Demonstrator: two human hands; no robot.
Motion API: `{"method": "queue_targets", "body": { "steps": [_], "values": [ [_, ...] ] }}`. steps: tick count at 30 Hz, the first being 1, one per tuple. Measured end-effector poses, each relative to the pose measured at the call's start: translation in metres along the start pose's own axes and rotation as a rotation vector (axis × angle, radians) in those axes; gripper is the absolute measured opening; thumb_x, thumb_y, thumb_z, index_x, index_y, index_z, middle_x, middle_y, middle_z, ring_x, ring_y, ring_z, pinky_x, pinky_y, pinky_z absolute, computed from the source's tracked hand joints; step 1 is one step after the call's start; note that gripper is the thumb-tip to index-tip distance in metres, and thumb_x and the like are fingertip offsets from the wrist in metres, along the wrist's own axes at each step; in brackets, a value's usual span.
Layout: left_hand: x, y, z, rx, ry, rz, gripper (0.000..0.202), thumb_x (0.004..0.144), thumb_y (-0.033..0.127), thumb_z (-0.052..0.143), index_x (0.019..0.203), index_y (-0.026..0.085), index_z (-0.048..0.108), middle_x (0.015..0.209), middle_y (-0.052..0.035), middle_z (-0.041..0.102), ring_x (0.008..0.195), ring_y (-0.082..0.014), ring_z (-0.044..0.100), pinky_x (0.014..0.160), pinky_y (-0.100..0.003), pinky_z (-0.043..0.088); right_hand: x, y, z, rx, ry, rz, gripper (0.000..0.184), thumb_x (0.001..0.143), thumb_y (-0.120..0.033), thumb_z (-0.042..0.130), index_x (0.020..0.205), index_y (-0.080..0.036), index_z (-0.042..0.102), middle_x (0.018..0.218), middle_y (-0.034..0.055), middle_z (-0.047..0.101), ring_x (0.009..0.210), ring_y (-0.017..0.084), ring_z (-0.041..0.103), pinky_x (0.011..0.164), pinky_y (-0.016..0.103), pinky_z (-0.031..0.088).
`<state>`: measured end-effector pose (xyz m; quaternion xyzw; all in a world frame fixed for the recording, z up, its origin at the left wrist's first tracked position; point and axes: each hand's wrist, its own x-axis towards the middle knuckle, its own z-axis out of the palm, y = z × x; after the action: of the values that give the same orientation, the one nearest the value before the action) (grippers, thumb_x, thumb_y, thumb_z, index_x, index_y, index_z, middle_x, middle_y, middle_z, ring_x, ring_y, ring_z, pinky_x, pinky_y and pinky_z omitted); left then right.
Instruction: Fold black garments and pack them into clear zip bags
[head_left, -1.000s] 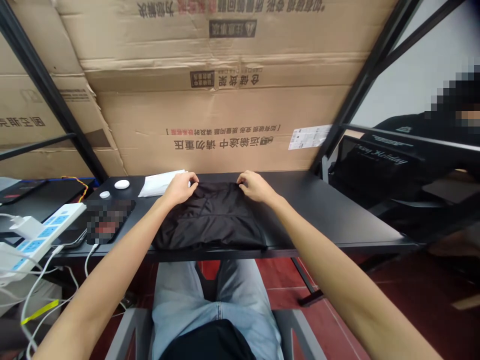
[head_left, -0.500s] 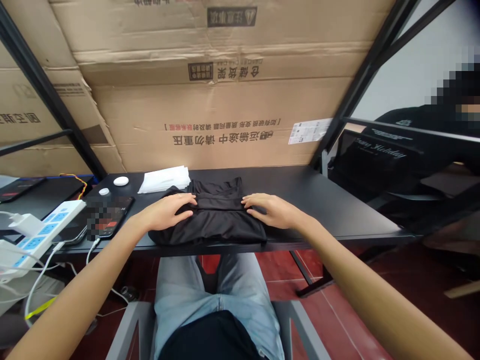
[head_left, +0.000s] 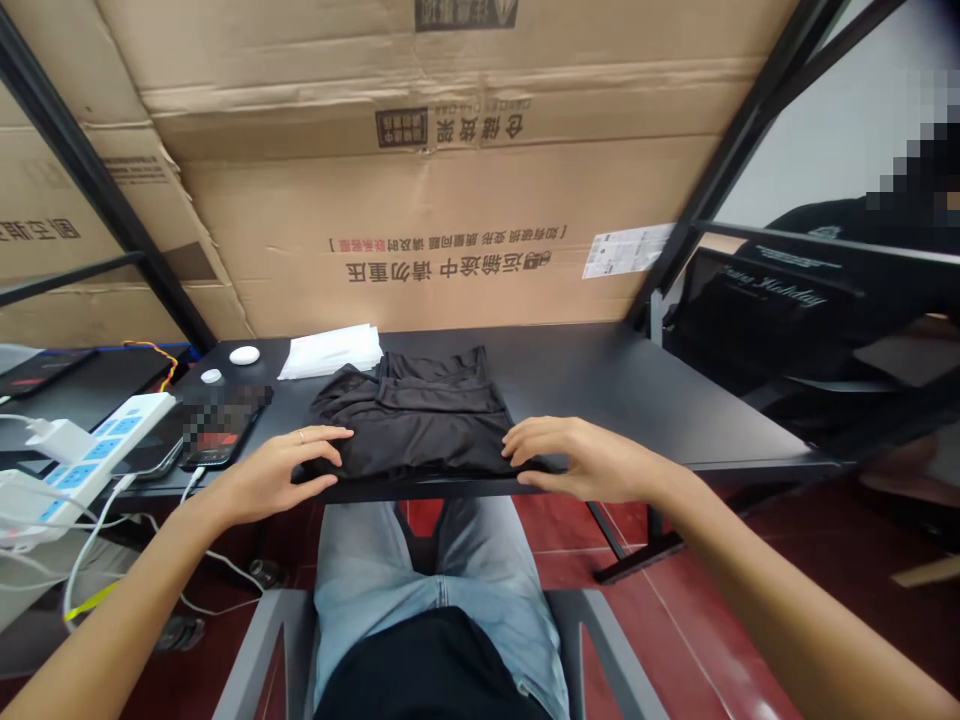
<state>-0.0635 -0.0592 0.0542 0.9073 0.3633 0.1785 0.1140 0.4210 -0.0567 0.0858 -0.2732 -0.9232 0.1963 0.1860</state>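
Note:
A black garment lies on the black table near its front edge, with a folded strip across its upper part. My left hand is at the garment's lower left corner, fingertips touching the cloth and thumb held apart below. At the lower right corner is my right hand, its fingers resting on the cloth's edge and its thumb spread away. Neither hand is closed round the fabric.
Beyond the garment are white sheets and a small white oval object. A phone on a cable and a power strip are at left. Cardboard stands behind. A person in black is at right.
Both hands have moved from the folded strip down toward me and outward to the garment's lower corners. The lower part of the garment looks flatter.

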Motion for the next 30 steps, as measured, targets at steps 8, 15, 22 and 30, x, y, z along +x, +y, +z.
{"method": "queue_targets", "body": {
  "steps": [8,15,22,30],
  "values": [
    [0.033,-0.011,-0.024,-0.119,0.205,-0.239,0.029,0.099,0.053,0.066,0.106,0.027,0.076,0.113,-0.0036,0.084,0.109,-0.0276,0.080,0.103,-0.039,0.063,0.019,0.006,-0.018,-0.009,0.321,0.201,0.022,0.101,-0.043,0.071,0.097,-0.024,0.082,0.097,0.0049,0.085,0.091,0.025,0.081,0.090,0.037,0.065],
    [0.106,-0.039,-0.025,0.079,0.403,-0.432,0.024,0.092,0.042,0.069,0.106,0.024,0.074,0.105,-0.0075,0.083,0.092,-0.0264,0.078,0.095,-0.040,0.059,0.075,0.061,-0.019,-0.344,0.514,0.209,0.020,0.094,-0.029,0.072,0.112,-0.023,0.080,0.115,0.0102,0.082,0.107,0.031,0.077,0.101,0.049,0.065],
    [0.074,-0.050,-0.018,0.145,0.399,-0.660,0.038,0.094,0.061,0.068,0.105,0.027,0.079,0.103,-0.0070,0.084,0.093,-0.0300,0.078,0.088,-0.039,0.058,0.057,0.056,0.012,-0.436,0.212,0.057,0.028,0.105,-0.021,0.056,0.118,-0.024,0.080,0.127,0.0117,0.080,0.119,0.031,0.075,0.109,0.049,0.061],
    [0.028,-0.046,-0.019,-0.506,0.315,-0.821,0.068,0.071,0.075,0.087,0.106,0.019,0.081,0.090,-0.0106,0.083,0.082,-0.0266,0.079,0.070,-0.035,0.063,0.073,0.032,0.018,-0.326,0.249,0.029,0.025,0.109,-0.028,0.056,0.114,-0.026,0.081,0.120,0.0096,0.082,0.114,0.029,0.078,0.103,0.044,0.064]
  ]
}}
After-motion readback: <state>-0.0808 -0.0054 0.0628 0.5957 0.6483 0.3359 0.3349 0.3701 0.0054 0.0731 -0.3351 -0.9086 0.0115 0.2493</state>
